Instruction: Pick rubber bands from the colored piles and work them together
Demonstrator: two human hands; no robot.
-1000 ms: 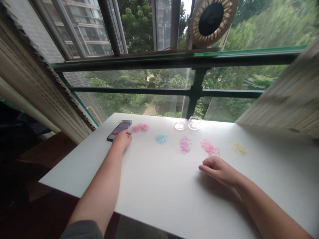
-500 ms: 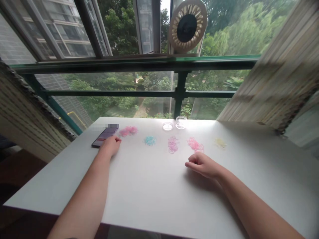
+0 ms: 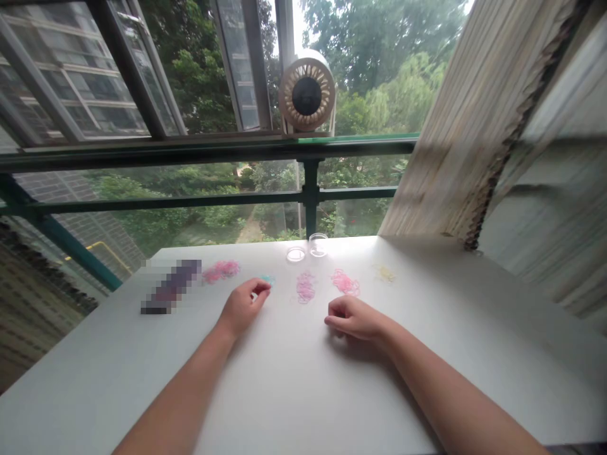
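Off the phone's side, the left hand [image 3: 243, 308] has moved to the turquoise bands [image 3: 269, 280], thumb and forefinger nearly closed; I can't tell whether they grip any. They look light, stretchy, easily tangled, best pinched at a loose outer loop. Near the coral-pink bands [image 3: 344, 282], the right hand [image 3: 353, 318] is loosely curled, its contents unclear.

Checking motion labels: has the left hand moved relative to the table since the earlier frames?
Yes: the left hand went right, from beside the phone to the blue pile.

Daylight falls through a window [image 3: 208, 208] onto a white table [image 3: 294, 379], with a green railing [image 3: 213, 150], trees [image 3: 374, 82] and a building [image 3: 80, 69] beyond; a striped curtain [image 3: 441, 126] hangs at right.
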